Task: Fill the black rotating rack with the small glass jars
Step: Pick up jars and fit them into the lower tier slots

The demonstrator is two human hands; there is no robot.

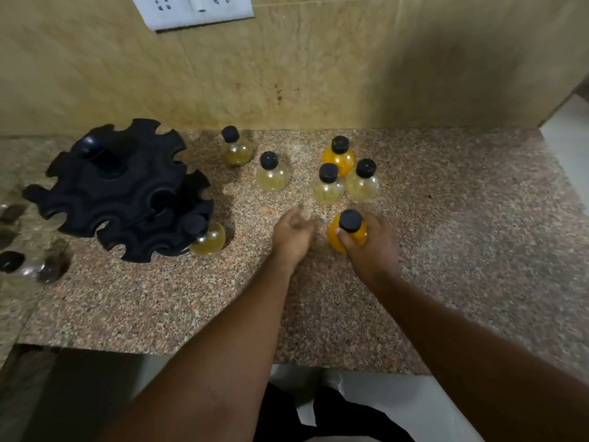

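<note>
The black two-tier rotating rack (118, 189) stands at the left of the granite counter (462, 237). One pale yellow jar (207, 239) with a black cap hangs in a slot of its lower tier. My right hand (369, 247) grips an orange-filled jar (349, 232) standing on the counter near the middle. My left hand (293, 234) hovers just left of that jar, blurred, fingers loosely curled and holding nothing. Several more black-capped jars stand behind: one pale (236, 148), one pale (272, 173), one orange (339, 156), and others clustered beside it.
A tiled wall (318, 74) with a white socket plate (194, 9) rises behind the counter. Dark-capped jars (19, 266) lie at the far left edge. The counter's front edge (223, 354) runs below my forearms.
</note>
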